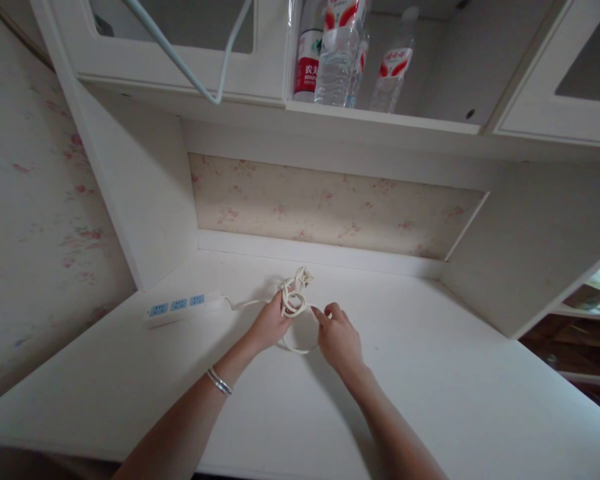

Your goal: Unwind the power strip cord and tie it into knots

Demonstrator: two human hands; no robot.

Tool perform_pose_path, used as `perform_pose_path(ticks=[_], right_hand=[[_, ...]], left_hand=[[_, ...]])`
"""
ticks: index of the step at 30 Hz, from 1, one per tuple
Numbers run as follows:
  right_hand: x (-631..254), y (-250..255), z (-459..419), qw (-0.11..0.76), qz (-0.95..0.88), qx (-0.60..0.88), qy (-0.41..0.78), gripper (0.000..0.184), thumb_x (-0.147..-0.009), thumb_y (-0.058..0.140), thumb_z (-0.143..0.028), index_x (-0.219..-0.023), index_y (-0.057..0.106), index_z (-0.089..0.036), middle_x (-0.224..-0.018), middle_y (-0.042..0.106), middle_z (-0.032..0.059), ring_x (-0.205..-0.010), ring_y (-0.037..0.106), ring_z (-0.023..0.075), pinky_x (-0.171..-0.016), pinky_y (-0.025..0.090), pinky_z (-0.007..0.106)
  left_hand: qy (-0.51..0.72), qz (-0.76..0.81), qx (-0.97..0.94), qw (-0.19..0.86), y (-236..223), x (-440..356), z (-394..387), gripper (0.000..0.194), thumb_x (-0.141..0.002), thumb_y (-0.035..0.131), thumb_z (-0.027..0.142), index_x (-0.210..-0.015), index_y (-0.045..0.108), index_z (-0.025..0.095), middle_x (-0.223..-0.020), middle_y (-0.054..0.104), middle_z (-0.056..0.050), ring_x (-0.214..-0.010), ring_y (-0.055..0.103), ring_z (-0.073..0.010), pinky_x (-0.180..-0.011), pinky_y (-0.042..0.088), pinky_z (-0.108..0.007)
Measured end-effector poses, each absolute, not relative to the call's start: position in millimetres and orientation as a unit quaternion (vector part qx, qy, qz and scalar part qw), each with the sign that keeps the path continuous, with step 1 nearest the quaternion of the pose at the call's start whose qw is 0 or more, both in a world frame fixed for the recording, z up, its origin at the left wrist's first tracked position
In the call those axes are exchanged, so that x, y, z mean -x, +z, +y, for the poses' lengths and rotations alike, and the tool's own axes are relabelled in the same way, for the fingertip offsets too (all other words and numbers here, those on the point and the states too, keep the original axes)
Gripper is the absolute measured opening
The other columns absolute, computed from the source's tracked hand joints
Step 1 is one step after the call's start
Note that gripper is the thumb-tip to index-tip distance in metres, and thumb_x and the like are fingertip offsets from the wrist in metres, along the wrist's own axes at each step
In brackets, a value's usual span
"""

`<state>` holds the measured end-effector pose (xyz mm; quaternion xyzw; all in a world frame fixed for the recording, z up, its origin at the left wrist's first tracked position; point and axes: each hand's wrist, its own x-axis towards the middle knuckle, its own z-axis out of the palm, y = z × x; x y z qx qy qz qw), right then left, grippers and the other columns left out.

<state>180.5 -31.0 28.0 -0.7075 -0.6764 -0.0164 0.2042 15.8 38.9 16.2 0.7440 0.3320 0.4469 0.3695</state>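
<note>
A white power strip (183,308) with blue socket faces lies on the left part of the white desk. Its cream cord (294,303) runs right into a bundle of loops and knots above the middle of the desk. My left hand (274,321) is closed around the left side of the bundle. To its right, my right hand (339,337) pinches a length of the same cord between thumb and fingers. One loose loop hangs below, between the two hands. The cord's far end is bunched up behind the loops and is too small to make out.
The desk (420,373) is backed by a low ledge and flowered wallpaper. Overhead, a shelf holds several plastic bottles (337,60), between cabinet doors. A pale bent rod or tube (200,83) hangs at the upper left. Side panels (540,247) bound the desk.
</note>
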Motion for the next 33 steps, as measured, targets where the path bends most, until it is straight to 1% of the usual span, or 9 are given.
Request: perform_pose_path(ticks=[4, 8, 10, 13, 18, 22, 26, 30, 33], right_hand=[[-179.3, 34.2, -31.1, 0.166, -0.614, 0.768, 0.069, 0.043, -0.092, 0.027, -0.046, -0.125, 0.052, -0.036, -0.089, 0.066, 0.0083, -0.082, 0.063, 0.0228, -0.07, 0.043, 0.033], [-188.9, 28.7, -21.8, 0.243, -0.589, 0.756, 0.147, 0.051, -0.085, 0.034, -0.061, -0.115, 0.061, -0.03, -0.082, 0.068, 0.0097, -0.077, 0.062, 0.0233, -0.069, 0.042, 0.033], [-195.2, 25.0, -19.0, 0.297, -0.582, 0.715, 0.249, 0.053, -0.082, 0.037, -0.063, -0.106, 0.066, -0.024, -0.065, 0.064, 0.0066, -0.059, 0.058, 0.0178, -0.058, 0.04, 0.028], [-202.1, 22.7, -20.0, 0.328, -0.555, 0.647, 0.407, 0.059, -0.081, 0.036, -0.067, -0.091, 0.067, -0.017, -0.044, 0.048, -0.0017, -0.037, 0.04, 0.0097, -0.039, 0.028, 0.021], [-205.6, 26.4, -23.4, 0.316, -0.512, 0.609, 0.516, 0.053, -0.08, 0.04, -0.065, -0.088, 0.062, -0.018, -0.038, 0.039, -0.0071, -0.03, 0.025, 0.0057, -0.031, 0.014, 0.017], [-207.8, 29.1, -19.8, 0.305, -0.468, 0.592, 0.582, 0.052, -0.082, 0.039, -0.062, -0.065, 0.057, -0.016, -0.034, 0.041, -0.0054, -0.027, 0.023, 0.0048, -0.028, 0.014, 0.017], [-212.1, 27.9, -14.8, 0.292, -0.43, 0.577, 0.63, 0.056, -0.084, 0.039, -0.058, -0.049, 0.049, -0.015, -0.033, 0.045, -0.0012, -0.024, 0.022, 0.0031, -0.025, 0.011, 0.016], [-217.6, 24.7, -11.1, 0.301, -0.388, 0.573, 0.656, 0.052, -0.085, 0.044, -0.049, -0.046, 0.048, -0.015, -0.033, 0.048, 0.0007, -0.025, 0.035, 0.0047, -0.024, 0.021, 0.015], [-222.2, 28.1, -11.1, 0.306, -0.364, 0.558, 0.68, 0.043, -0.084, 0.048, -0.043, -0.055, 0.054, -0.013, -0.033, 0.048, -0.0009, -0.023, 0.034, 0.0048, -0.023, 0.019, 0.014]], left_hand=[[0.414, 0.383, -0.767, 0.307, 17.7, -13.7, 40.3, 0.04, -0.069, 0.056, 0.011, -0.109, 0.052, 0.016, -0.094, 0.064, -0.005, -0.082, 0.06, -0.0161, -0.076, 0.044, -0.026], [0.35, 0.452, -0.792, 0.215, 22.1, -9.2, 36.3, 0.042, -0.066, 0.055, 0.01, -0.107, 0.051, 0.018, -0.088, 0.065, -0.004, -0.079, 0.06, -0.0179, -0.072, 0.043, -0.026], [0.314, 0.479, -0.803, 0.162, 24.8, -7.7, 33.2, 0.04, -0.067, 0.055, 0.013, -0.106, 0.051, 0.019, -0.088, 0.066, -0.005, -0.08, 0.061, -0.0201, -0.072, 0.043, -0.028], [0.273, 0.502, -0.815, 0.094, 28.2, -8.0, 28.5, 0.034, -0.07, 0.054, 0.015, -0.103, 0.052, 0.02, -0.088, 0.067, -0.006, -0.083, 0.061, -0.0232, -0.076, 0.041, -0.031], [0.269, 0.508, -0.818, 0.016, 30.8, -12.6, 22.6, 0.027, -0.075, 0.05, 0.017, -0.102, 0.052, 0.017, -0.086, 0.067, -0.01, -0.084, 0.062, -0.0267, -0.081, 0.039, -0.035], [0.276, 0.519, -0.809, -0.009, 29.5, -15.6, 20.9, 0.026, -0.08, 0.046, 0.02, -0.105, 0.05, 0.016, -0.084, 0.066, -0.011, -0.084, 0.061, -0.027, -0.079, 0.039, -0.036], [0.281, 0.518, -0.807, -0.017, 25.9, -17.9, 20.5, 0.042, -0.079, 0.047, 0.02, -0.12, 0.042, 0.014, -0.088, 0.066, -0.011, -0.083, 0.061, -0.0267, -0.077, 0.04, -0.035], [0.291, 0.503, -0.814, -0.007, 24.8, -20.2, 18.7, 0.053, -0.079, 0.047, 0.017, -0.129, 0.033, 0.013, -0.092, 0.066, -0.012, -0.083, 0.062, -0.0257, -0.077, 0.041, -0.035], [0.295, 0.493, -0.819, 0.005, 25.5, -20.6, 17.1, 0.06, -0.077, 0.047, 0.012, -0.133, 0.029, 0.015, -0.094, 0.065, -0.011, -0.085, 0.061, -0.0249, -0.079, 0.041, -0.035]])
